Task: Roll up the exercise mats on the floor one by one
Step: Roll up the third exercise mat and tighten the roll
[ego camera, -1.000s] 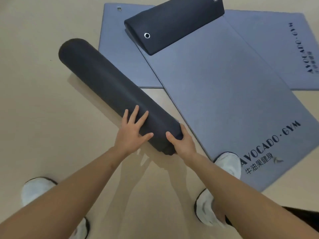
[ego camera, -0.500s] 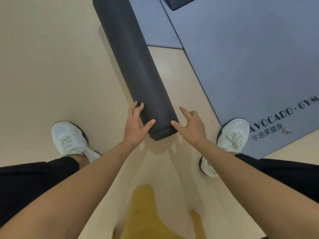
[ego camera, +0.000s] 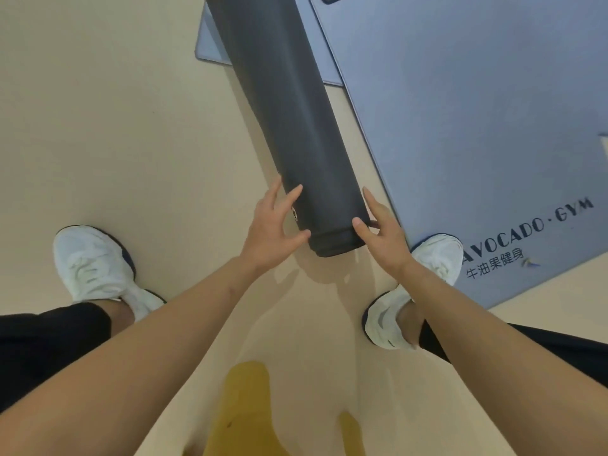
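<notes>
Rolled mat [ego camera: 289, 110] lies on the floor [ego camera: 115, 126], left of the flat mat [ego camera: 477, 110]. Left hand [ego camera: 273, 225] and right hand [ego camera: 381, 232] flank its near end, fingers straight and spread, touching its sides without clasping.

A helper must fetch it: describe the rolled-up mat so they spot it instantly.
Find the flat grey-blue mat printed AVOCADO·GYM on the beige floor. Left of it runs the rolled mat, near end between the left hand and right hand. It alone is a dark cylinder; its neighbours lie flat.
</notes>
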Motion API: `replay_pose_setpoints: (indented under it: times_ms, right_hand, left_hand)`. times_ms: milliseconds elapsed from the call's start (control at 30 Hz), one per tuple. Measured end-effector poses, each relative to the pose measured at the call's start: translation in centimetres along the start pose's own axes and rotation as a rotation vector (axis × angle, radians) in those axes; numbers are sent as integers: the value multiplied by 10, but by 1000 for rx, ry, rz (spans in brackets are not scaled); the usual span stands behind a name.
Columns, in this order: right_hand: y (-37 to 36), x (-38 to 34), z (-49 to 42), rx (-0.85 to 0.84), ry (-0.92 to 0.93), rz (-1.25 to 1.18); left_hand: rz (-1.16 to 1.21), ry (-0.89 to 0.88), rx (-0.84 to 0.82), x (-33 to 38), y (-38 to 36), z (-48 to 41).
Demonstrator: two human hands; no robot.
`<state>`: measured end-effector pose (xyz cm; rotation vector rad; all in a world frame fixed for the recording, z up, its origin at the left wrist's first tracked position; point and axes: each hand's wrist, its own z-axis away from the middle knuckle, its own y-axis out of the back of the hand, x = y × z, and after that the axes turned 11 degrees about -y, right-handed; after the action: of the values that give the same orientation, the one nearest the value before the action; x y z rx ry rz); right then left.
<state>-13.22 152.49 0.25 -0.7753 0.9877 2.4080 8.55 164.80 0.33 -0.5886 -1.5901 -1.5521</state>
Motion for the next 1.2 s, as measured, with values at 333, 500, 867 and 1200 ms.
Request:
replay_pose_setpoints:
  times_ms: [333,500,867,1200]
  right_hand:
    - [21,10,-7,-257,139,250]
    - [23,14,-17,-239,178,183]
    - [20,-49,7,-91,241,-110]
    - [47,-184,75,-11,349,-282]
  left_hand:
    - [58,76,-44,12,-60,3]
    - [11,117,41,18,-66,4]
    - [-63,5,302,41,13,-4]
    - [-237,27,305,142,163,-11]
